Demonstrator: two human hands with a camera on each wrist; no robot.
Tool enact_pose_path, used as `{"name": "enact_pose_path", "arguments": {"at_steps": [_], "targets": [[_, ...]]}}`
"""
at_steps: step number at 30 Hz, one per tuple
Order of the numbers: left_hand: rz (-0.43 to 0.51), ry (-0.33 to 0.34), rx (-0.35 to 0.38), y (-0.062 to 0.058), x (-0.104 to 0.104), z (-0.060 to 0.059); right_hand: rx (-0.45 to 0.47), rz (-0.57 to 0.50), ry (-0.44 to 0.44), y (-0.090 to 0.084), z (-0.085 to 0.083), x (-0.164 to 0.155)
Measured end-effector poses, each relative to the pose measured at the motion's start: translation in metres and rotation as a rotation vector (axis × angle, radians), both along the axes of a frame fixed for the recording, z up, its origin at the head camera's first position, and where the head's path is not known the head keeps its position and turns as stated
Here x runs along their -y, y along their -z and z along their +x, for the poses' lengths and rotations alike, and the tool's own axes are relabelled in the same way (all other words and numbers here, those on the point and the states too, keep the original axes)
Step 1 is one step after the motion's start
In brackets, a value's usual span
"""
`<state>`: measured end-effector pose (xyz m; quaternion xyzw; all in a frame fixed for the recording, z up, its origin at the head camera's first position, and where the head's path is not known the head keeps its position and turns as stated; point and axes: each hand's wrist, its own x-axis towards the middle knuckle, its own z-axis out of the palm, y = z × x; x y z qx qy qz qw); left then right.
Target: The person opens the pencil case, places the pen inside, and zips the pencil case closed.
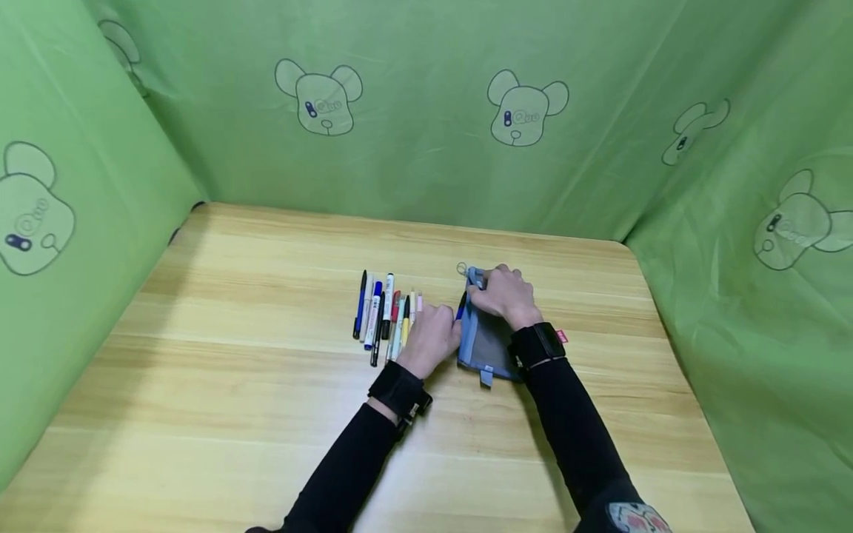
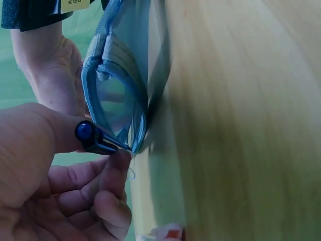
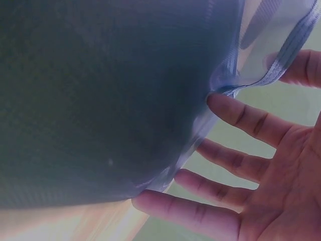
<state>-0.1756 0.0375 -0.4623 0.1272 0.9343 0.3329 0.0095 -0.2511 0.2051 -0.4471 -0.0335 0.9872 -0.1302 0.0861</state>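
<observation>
My left hand (image 1: pixel 432 339) pinches a dark blue pen (image 2: pixel 98 139) between thumb and forefinger. The pen's tip end lies right at the parted mouth of a blue mesh zip pouch (image 1: pixel 469 337). At the pouch's far end my right hand (image 1: pixel 509 295) holds it. In the right wrist view, the fingertips (image 3: pixel 150 199) touch the grey mesh side along its edge, while the thumb (image 3: pixel 303 68) is at the zipper edge. The left wrist view shows the zipper sides (image 2: pixel 88 83) spread apart.
Left of the pouch, several pens and markers (image 1: pixel 375 318) lie side by side on the wooden table (image 1: pixel 253 414), some partly hidden by my left hand. Green cloth (image 1: pixel 413 178) with bear-head outlines walls the back and both sides.
</observation>
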Motion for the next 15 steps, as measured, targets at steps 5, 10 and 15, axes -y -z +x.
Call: {"name": "enact_pose_path", "arguments": {"at_steps": [5, 10, 15], "targets": [[0.032, 0.001, -0.011, 0.004, -0.003, -0.003, -0.003, 0.0, -0.006, -0.002, 0.0, 0.0], [0.067, 0.01, -0.007, 0.009, -0.005, -0.005, -0.008, -0.002, -0.004, -0.002, 0.0, 0.002], [0.103, 0.018, 0.012, 0.011, -0.009, -0.006, -0.009, 0.004, -0.003, -0.002, 0.0, 0.003]]}}
